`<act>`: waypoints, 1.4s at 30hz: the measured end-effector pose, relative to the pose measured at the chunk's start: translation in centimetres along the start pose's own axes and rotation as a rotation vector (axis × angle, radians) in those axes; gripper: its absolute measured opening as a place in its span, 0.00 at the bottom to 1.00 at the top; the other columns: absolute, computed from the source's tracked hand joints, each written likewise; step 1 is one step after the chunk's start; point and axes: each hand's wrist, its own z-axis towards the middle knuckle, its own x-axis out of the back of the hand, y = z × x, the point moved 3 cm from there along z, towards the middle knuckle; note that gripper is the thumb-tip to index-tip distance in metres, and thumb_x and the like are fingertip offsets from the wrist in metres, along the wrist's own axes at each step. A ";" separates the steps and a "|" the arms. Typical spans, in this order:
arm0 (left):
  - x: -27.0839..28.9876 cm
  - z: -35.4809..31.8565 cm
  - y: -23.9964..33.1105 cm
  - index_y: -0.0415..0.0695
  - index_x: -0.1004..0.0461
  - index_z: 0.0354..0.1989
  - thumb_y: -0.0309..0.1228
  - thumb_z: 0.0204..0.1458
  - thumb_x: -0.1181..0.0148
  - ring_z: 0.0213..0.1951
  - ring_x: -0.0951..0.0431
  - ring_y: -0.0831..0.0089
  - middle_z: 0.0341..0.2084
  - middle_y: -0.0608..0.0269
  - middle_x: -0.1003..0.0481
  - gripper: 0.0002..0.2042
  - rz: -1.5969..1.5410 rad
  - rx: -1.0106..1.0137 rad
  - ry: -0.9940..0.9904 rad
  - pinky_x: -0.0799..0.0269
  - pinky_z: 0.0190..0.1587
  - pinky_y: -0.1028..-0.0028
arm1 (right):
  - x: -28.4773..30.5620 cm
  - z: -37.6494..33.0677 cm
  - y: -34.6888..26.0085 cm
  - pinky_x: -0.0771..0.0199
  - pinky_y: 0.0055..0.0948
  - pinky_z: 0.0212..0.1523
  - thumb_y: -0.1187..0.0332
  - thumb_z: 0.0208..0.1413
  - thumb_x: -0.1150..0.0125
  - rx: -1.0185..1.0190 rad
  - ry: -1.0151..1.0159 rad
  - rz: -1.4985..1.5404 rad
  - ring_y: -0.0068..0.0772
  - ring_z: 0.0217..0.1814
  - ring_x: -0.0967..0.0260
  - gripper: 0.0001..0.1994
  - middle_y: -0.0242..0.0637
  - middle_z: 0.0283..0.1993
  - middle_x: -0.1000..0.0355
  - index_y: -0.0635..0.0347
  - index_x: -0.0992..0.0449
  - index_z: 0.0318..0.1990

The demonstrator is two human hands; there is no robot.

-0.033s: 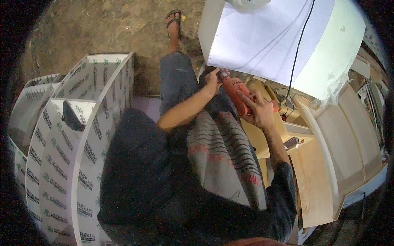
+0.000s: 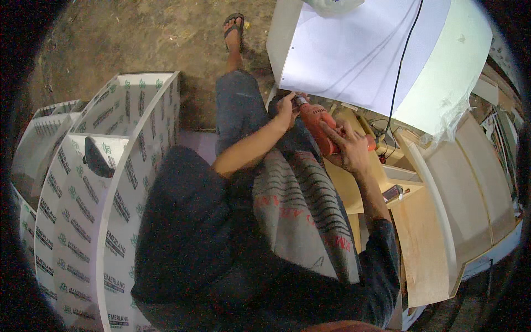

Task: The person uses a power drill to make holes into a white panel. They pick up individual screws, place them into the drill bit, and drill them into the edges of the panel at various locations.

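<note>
We see our left hand (image 2: 286, 108) pinched shut around the chuck at the nose of the orange power drill (image 2: 322, 128), just below the white panel (image 2: 365, 50). We judge the drill rigid, fairly heavy and nose-weighted, best held by its body. Our right hand (image 2: 348, 145) wraps that body, fingers partly spread across the casing, above the wooden shelving (image 2: 431, 221).

Dim, warm light; fisheye-bent edges, dark vignette.

Drill (image 2: 319, 126) bit tip hidden behind left hand (image 2: 287, 108); right hand (image 2: 349, 145) covers the handle; cord (image 2: 399, 72) exits top edge.
</note>
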 end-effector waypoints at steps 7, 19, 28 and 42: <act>0.4 1.4 0.2 0.49 0.25 0.38 0.39 0.58 0.58 0.39 0.30 0.75 0.35 0.68 0.26 0.13 0.123 0.039 0.046 0.38 0.40 0.72 | 0.1 1.7 1.2 0.26 0.39 0.38 0.62 0.36 0.35 -0.053 -0.039 -0.029 0.44 0.41 0.31 0.34 0.39 0.48 0.39 0.36 0.34 0.58; 1.3 3.3 -0.8 0.52 0.27 0.45 0.39 0.58 0.54 0.39 0.27 0.70 0.38 0.64 0.28 0.12 0.088 0.042 0.039 0.32 0.37 0.69 | 0.2 2.7 1.9 0.25 0.41 0.30 0.59 0.36 0.34 -0.022 0.012 0.008 0.47 0.34 0.29 0.33 0.43 0.45 0.39 0.36 0.33 0.57; 1.8 3.9 -1.1 0.51 0.28 0.44 0.39 0.58 0.54 0.40 0.27 0.70 0.36 0.64 0.28 0.12 0.071 0.085 0.007 0.31 0.41 0.69 | 0.0 2.9 2.6 0.25 0.42 0.31 0.58 0.37 0.34 -0.032 -0.042 0.011 0.49 0.33 0.28 0.33 0.46 0.47 0.39 0.34 0.34 0.58; 1.1 3.1 -0.6 0.51 0.28 0.45 0.39 0.57 0.52 0.46 0.32 0.71 0.41 0.69 0.30 0.12 0.114 0.080 0.003 0.39 0.48 0.66 | 0.2 3.0 2.1 0.26 0.43 0.35 0.57 0.37 0.34 0.000 -0.051 -0.052 0.50 0.39 0.29 0.34 0.48 0.51 0.39 0.37 0.35 0.58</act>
